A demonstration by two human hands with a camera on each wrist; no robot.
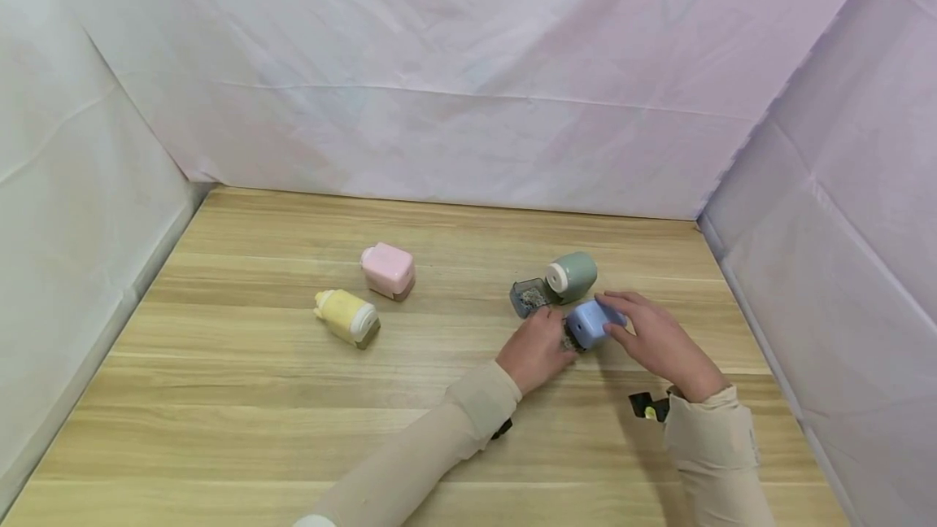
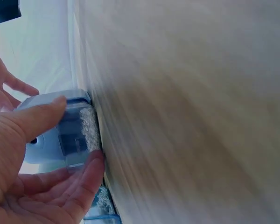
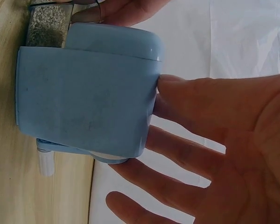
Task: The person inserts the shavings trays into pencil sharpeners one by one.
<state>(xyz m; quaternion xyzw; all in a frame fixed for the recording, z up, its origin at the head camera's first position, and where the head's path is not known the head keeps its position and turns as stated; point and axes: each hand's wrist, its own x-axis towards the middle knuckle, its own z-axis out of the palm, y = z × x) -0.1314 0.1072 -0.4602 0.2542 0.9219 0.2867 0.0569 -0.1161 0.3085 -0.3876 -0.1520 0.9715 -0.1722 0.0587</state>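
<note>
A blue pencil sharpener point(image 1: 590, 322) with a crank sits at the right of the table. My right hand point(image 1: 662, 346) holds its body, thumb and fingertips on the end away from the drawer; the right wrist view shows the blue body point(image 3: 84, 93) and the white crank knob point(image 3: 45, 162). My left hand point(image 1: 536, 352) pinches the clear shavings drawer point(image 2: 77, 128) between thumb and fingers, and the drawer stands partly out of the body. Grey shavings show inside it. Beside them lies a green pencil sharpener point(image 1: 577, 273), its dark drawer point(image 1: 517, 301) pulled out with shavings in it.
On the table's left half stand a pink pencil sharpener point(image 1: 388, 268) and a yellow pencil sharpener point(image 1: 344, 315). White cloth walls point(image 1: 468, 145) close off the back and both sides of the wooden table point(image 1: 278, 429).
</note>
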